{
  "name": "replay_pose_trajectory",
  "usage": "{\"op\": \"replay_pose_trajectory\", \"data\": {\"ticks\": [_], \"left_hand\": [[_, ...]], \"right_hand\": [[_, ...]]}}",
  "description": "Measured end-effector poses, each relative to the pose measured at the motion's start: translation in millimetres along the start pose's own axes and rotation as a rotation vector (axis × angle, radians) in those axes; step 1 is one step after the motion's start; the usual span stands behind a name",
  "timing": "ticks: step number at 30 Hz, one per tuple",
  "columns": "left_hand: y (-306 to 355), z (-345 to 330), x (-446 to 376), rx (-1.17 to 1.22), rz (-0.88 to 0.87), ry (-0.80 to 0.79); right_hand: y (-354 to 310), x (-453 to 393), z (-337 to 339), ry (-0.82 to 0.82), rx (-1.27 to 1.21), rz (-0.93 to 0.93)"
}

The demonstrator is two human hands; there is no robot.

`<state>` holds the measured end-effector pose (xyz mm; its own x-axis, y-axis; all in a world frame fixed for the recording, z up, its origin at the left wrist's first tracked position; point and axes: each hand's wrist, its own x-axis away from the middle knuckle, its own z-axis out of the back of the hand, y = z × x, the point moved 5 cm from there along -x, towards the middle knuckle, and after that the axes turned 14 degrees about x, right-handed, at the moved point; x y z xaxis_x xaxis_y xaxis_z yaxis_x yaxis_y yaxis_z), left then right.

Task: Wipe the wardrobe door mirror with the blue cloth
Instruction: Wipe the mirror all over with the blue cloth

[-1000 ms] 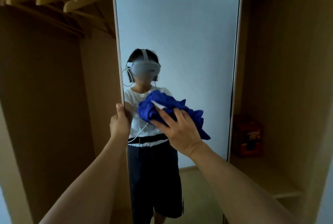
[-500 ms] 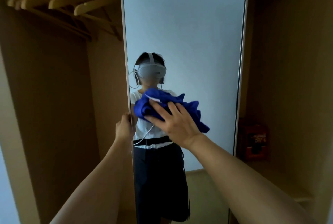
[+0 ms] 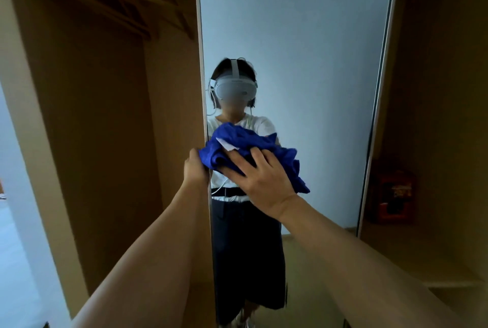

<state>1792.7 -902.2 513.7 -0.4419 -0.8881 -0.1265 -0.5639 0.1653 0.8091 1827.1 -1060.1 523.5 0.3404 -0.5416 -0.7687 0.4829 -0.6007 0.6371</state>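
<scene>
Tall wardrobe-door mirror (image 3: 303, 37): a crumpled blue cloth (image 3: 237, 142) is pressed to the glass at its nine o'clock edge by the right hand (image 3: 261, 179), fingers spread. That edge is clasped by the left hand (image 3: 195, 169), fingers curled round it. Wiping is judged under way; no wiped area can be distinguished, and the twelve and six o'clock reaches probably remain.

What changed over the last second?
Right hand slid the cloth left across the mirror to its left edge, up against the left hand. Nothing grasped or released. Left hand still grips the mirror's edge; right palm still presses the cloth.
</scene>
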Motion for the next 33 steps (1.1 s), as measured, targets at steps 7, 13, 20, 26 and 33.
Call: {"op": "replay_pose_trajectory", "data": {"ticks": [7, 13, 20, 26, 33], "left_hand": [[-7, 4, 4, 0.025, 0.127, -0.060], [-8, 5, 1, -0.088, 0.081, -0.021], [-7, 4, 2, -0.095, 0.045, -0.044], [-6, 4, -2, -0.236, -0.068, -0.007], [-3, -2, 1, -0.276, -0.156, 0.015]], "right_hand": [[-21, 41, -6, -0.104, -0.084, 0.133], [-31, 61, -5, -0.123, -0.142, 0.206], [-25, 71, -2, -0.094, -0.156, 0.399], [28, 45, 0, -0.087, -0.093, 0.315], [89, 10, 1, -0.071, 0.063, 0.048]]}}
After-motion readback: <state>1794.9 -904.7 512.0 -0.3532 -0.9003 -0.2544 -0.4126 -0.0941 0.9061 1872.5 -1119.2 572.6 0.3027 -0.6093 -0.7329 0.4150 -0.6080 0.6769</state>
